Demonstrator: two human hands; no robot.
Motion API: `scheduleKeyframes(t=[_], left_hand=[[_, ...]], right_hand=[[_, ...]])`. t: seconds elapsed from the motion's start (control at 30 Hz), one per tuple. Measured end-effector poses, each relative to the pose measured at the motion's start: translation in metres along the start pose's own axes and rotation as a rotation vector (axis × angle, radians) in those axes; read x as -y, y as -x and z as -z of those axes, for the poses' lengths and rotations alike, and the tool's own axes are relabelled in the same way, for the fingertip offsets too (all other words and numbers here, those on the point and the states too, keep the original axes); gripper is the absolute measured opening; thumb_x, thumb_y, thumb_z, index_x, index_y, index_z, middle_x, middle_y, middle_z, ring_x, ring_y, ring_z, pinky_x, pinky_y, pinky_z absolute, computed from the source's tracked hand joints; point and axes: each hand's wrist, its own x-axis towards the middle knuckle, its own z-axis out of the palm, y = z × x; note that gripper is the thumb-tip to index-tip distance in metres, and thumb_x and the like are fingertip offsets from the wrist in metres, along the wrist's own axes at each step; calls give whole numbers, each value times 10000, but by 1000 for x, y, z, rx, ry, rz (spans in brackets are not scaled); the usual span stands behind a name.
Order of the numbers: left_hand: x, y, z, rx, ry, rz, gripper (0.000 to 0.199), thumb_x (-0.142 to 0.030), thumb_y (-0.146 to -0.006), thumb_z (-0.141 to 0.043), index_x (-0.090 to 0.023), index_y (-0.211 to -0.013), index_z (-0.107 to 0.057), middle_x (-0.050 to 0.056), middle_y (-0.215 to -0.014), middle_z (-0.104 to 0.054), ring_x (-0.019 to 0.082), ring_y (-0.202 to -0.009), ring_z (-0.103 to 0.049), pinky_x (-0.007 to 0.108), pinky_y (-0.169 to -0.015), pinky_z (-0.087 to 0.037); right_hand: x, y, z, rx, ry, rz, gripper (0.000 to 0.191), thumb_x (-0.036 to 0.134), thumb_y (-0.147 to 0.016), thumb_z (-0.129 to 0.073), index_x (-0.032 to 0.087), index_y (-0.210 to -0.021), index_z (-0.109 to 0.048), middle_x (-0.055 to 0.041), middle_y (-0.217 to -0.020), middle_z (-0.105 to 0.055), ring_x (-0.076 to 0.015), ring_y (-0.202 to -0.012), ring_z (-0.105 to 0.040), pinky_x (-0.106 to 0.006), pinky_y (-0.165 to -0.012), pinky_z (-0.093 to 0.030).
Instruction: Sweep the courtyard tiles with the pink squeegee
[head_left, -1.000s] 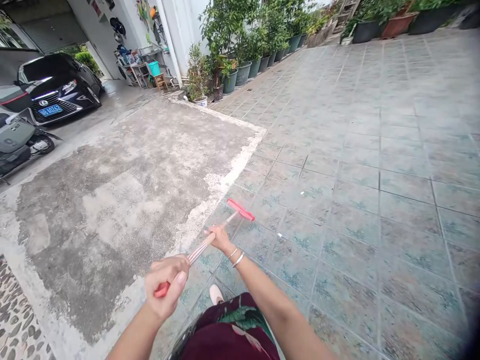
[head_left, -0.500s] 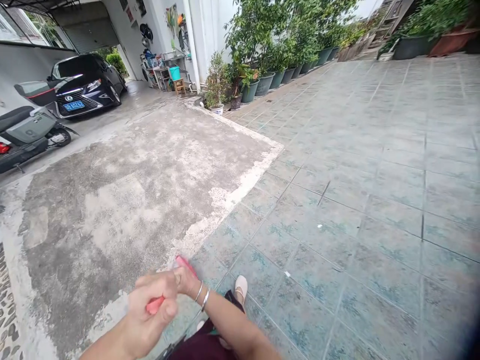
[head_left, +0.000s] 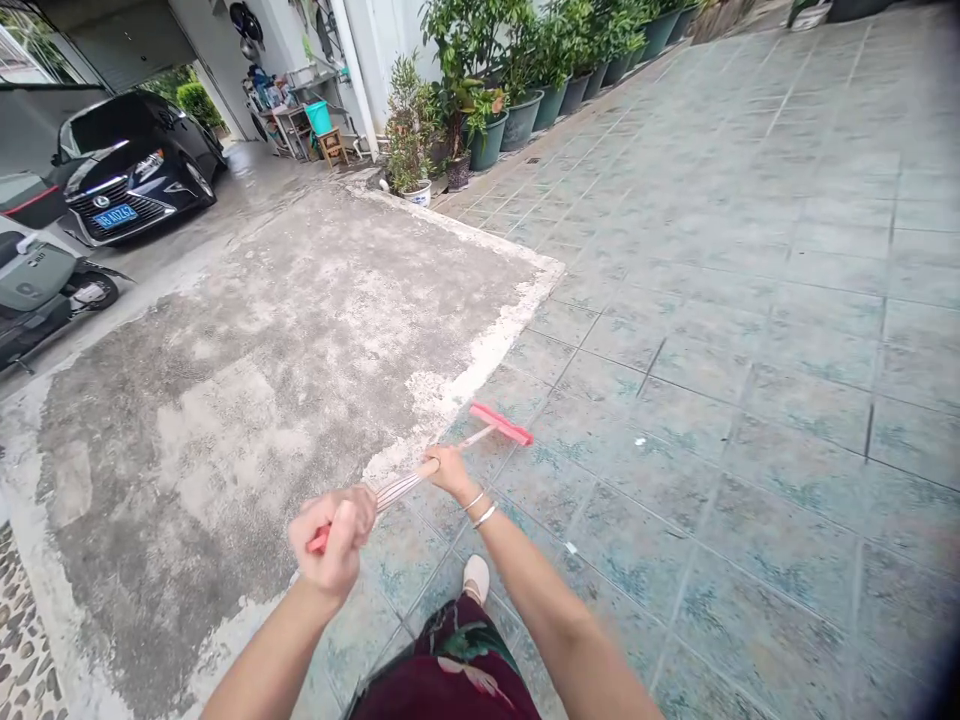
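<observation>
I hold a long-handled broom with both hands. Its red head [head_left: 501, 423] rests on the green floor tiles [head_left: 712, 340] just right of the white edge of the concrete patch [head_left: 247, 350]. My left hand [head_left: 335, 535] grips the red end of the handle near my body. My right hand [head_left: 450, 470], with two bangles on the wrist, grips the striped shaft [head_left: 405, 485] farther down. One pale shoe [head_left: 475, 578] shows below my hands.
A black car [head_left: 131, 165] and a grey scooter [head_left: 37, 285] stand at the far left. Potted plants [head_left: 480, 90] line the white wall. A stool and a teal bucket [head_left: 321, 118] sit by the doorway. Small white scraps [head_left: 639, 440] lie on the tiles.
The broom head has swung out forward onto the tiles from close to my feet, and my right arm has stretched out with it. The view has tipped downward.
</observation>
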Motion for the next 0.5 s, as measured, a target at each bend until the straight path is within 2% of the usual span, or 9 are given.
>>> scheduleKeyframes(t=[0.07, 0.13, 0.2, 0.27, 0.37, 0.5], left_hand=[[-42, -25, -9, 138, 19, -41, 294, -93, -965, -470, -168, -682, -499, -46, -525, -403, 77, -466, -404, 247, -506, -363], [-72, -42, -20, 271, 62, -23, 227, -115, -971, -495, -170, -756, -541, -49, -550, -395, 78, -480, -392, 250, -504, -366], [-85, -51, -34, 347, 94, 40, 193, -149, -977, -523, -178, -789, -551, -52, -565, -385, 79, -484, -382, 249, -497, -364], [-85, -52, -49, 358, 102, 117, 223, -139, -976, -528, -184, -758, -524, -54, -568, -373, 77, -485, -375, 244, -494, -358], [-64, -44, -68, 402, 166, 96, 292, -122, -978, -501, -190, -700, -447, -61, -555, -343, 66, -470, -345, 232, -478, -336], [-6, -3, -91, 468, 243, -21, 307, -113, -964, -461, -204, -686, -367, -61, -552, -319, 76, -477, -349, 252, -509, -353]], right_hand=[[32, 28, -2, -6, -84, 28, 176, 122, -803, -620, 187, -640, -608, -17, -688, -719, -136, -668, -638, -230, -667, -438], [61, 60, -12, -15, -160, 36, 186, 98, -756, -616, 190, -604, -564, 11, -641, -696, -111, -588, -608, -210, -581, -414], [77, 89, -25, -86, -302, 31, 193, 71, -677, -619, 199, -574, -518, 20, -581, -650, -116, -522, -562, -229, -500, -360], [74, 107, -32, -117, -331, 20, 217, 68, -645, -617, 211, -550, -485, 20, -530, -608, -122, -476, -513, -251, -460, -312], [32, 109, -23, -116, -278, -14, 198, 76, -643, -630, 209, -554, -513, 15, -528, -607, -124, -482, -509, -248, -467, -314], [-71, 88, 14, -136, -191, -82, 178, 50, -624, -658, 197, -578, -569, 21, -564, -610, -135, -570, -546, -244, -588, -384]])
